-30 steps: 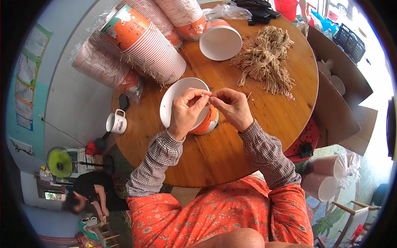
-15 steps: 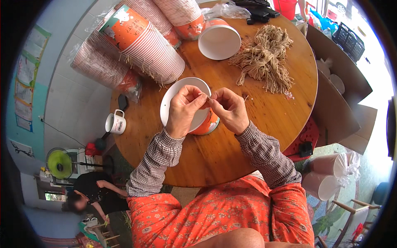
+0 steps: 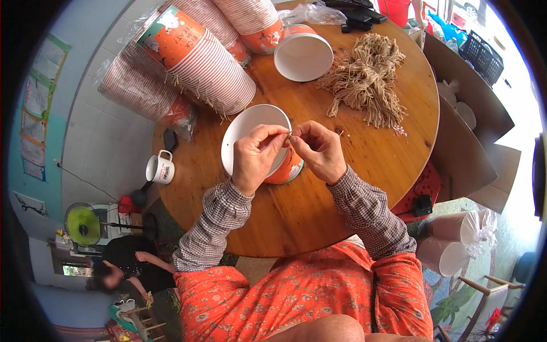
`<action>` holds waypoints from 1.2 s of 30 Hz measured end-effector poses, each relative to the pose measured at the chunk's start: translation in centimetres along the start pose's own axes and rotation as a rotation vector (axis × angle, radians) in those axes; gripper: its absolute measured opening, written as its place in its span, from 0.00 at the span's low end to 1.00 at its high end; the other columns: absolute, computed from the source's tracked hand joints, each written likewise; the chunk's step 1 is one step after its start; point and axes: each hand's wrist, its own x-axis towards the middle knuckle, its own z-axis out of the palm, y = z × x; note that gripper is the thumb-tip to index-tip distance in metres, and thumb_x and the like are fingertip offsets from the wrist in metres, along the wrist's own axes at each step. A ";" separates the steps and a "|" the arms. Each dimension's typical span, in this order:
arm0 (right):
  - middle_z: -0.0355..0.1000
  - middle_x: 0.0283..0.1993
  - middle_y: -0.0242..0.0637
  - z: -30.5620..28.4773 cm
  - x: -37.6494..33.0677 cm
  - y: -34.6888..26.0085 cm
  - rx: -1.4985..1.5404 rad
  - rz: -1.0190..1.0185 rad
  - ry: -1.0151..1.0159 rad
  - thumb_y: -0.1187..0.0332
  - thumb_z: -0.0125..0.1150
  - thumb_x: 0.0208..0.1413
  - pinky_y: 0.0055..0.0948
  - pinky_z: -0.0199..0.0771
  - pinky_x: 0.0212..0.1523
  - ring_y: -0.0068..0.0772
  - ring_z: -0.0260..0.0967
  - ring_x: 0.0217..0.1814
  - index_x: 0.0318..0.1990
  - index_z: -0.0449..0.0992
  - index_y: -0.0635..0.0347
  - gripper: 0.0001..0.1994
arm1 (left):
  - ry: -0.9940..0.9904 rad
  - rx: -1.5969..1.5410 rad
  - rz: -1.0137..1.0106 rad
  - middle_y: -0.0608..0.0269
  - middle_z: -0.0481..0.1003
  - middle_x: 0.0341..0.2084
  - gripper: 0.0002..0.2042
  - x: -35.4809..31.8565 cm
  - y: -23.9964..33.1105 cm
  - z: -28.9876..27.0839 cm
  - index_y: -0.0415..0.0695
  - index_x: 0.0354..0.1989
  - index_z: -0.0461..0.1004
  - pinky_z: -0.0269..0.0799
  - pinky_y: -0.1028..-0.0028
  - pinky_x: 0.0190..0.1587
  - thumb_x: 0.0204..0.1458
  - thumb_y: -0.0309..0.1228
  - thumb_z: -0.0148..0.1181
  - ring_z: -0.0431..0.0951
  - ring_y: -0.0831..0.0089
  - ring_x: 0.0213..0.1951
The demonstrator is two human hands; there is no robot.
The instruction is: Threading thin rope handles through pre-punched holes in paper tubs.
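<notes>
A paper bucket (image 3: 242, 130), white inside and orange outside, lies tilted on the table with its mouth toward me. My left hand (image 3: 256, 157) is in front of the mouth, thumb and forefinger pinched near the rim. Its fingertips almost meet those of my right hand (image 3: 320, 153), which pinches a thin beige cord. One short cord end (image 3: 341, 134) sticks out beyond the right knuckles. A tiny pale bit shows between the two pinches; its kind is too small to tell. A small hole is visible in the bucket's wall left of my left hand.
On the round wooden table (image 3: 307, 222) stand nested bucket stacks (image 3: 211, 71) at the far left, another bucket (image 3: 303, 57), a heap of beige cords (image 3: 370, 74), small whitish pieces (image 3: 400, 131) and a white mug (image 3: 160, 170). Cardboard boxes (image 3: 461, 148) flank the right edge. Someone bends down at the left.
My left fingertips have shifted slightly right and down, closer to my right fingertips. Both hands keep their pinch, and the bucket stays in nearly the same place.
</notes>
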 end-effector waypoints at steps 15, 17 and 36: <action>0.71 0.32 0.35 -0.3 0.2 0.2 -0.471 -0.329 0.058 0.78 0.61 0.52 0.22 0.70 0.30 0.23 0.70 0.28 0.38 0.73 0.63 0.06 | -0.253 -0.936 -0.690 0.67 0.72 0.25 0.08 1.0 -0.6 -1.6 0.37 0.39 0.74 0.68 0.80 0.35 0.58 0.30 0.56 0.69 0.79 0.28; 0.71 0.32 0.35 -0.2 0.1 -0.1 -0.443 -0.264 0.048 0.78 0.61 0.52 0.21 0.70 0.30 0.23 0.70 0.29 0.39 0.73 0.63 0.07 | -0.236 -0.931 -0.675 0.67 0.72 0.25 0.08 1.0 -0.2 -1.2 0.37 0.39 0.74 0.68 0.80 0.35 0.58 0.30 0.56 0.69 0.80 0.28; 0.75 0.30 0.39 -0.7 0.1 0.7 -0.343 -0.234 0.169 0.77 0.58 0.55 0.22 0.73 0.32 0.23 0.74 0.31 0.36 0.73 0.66 0.03 | -0.091 -0.039 -0.188 0.68 0.75 0.29 0.04 -0.3 -0.1 -0.5 0.38 0.34 0.76 0.67 0.83 0.36 0.54 0.25 0.60 0.72 0.82 0.32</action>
